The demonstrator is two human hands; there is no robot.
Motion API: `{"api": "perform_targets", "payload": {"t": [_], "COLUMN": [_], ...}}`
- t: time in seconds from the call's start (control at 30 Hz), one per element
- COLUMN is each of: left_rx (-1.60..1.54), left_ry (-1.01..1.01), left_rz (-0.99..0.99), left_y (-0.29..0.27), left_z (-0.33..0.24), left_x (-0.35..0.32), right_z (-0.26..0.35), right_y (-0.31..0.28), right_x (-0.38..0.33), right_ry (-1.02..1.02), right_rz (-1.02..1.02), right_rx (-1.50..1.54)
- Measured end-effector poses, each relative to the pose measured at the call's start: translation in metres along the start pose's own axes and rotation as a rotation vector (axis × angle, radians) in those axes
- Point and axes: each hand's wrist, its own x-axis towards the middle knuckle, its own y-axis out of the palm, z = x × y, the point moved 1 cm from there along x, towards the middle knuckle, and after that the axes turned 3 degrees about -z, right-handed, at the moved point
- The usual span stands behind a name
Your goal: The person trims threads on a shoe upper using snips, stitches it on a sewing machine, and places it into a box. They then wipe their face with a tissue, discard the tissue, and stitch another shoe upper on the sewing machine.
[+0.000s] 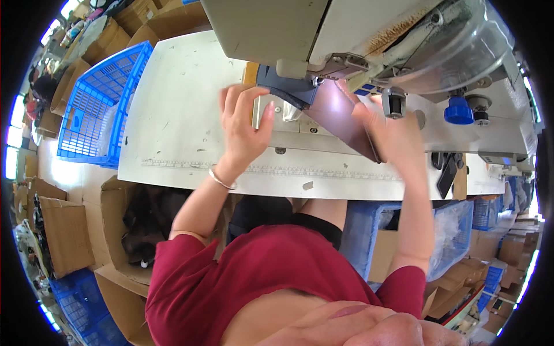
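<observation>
A sewing machine (265,29) stands over the white table (179,109). Under its head lies a thin, dark, shiny sheet (343,118), with a light spot shining on it. A dark blue-grey piece (288,83) sits at its left, partly hidden by the machine. Left of these, my left hand (245,124) is raised, fingers curved and thumb apart, with nothing in it. My right hand (395,135) is at the sheet's right edge, its thumb over or against that edge. Motion smears this hand and its other fingers are hidden, so its grip is unclear.
A ruler strip (323,171) runs along the table's front. A blue basket (92,130) stands by the left edge. Dark tools (446,173) lie at the front right. A carton of dark items (115,230) and a blue crate (363,230) stand below the table.
</observation>
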Motion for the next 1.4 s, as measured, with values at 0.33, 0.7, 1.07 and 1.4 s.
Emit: {"api": "perform_targets", "payload": {"t": [0.33, 0.7, 1.07, 1.4], "left_rx": [0.413, 0.287, 0.319, 0.323], "left_ry": [0.982, 0.891, 0.782, 0.705], "left_rz": [0.116, 0.175, 0.181, 0.229], "left_y": [0.012, 0.012, 0.009, 0.009], "left_z": [0.019, 0.015, 0.007, 0.007], "left_x": [0.047, 0.044, 0.036, 0.043], "right_z": [-0.022, -0.018, -0.03, -0.04], "right_y": [0.043, 0.044, 0.043, 0.046], "right_x": [-0.007, -0.009, 0.005, 0.019], "right_ry": [-0.748, -0.706, -0.745, -0.789], "right_rz": [-0.615, -0.609, -0.565, -0.63], "right_rx": [-0.47, -0.483, -0.391, -0.35]}}
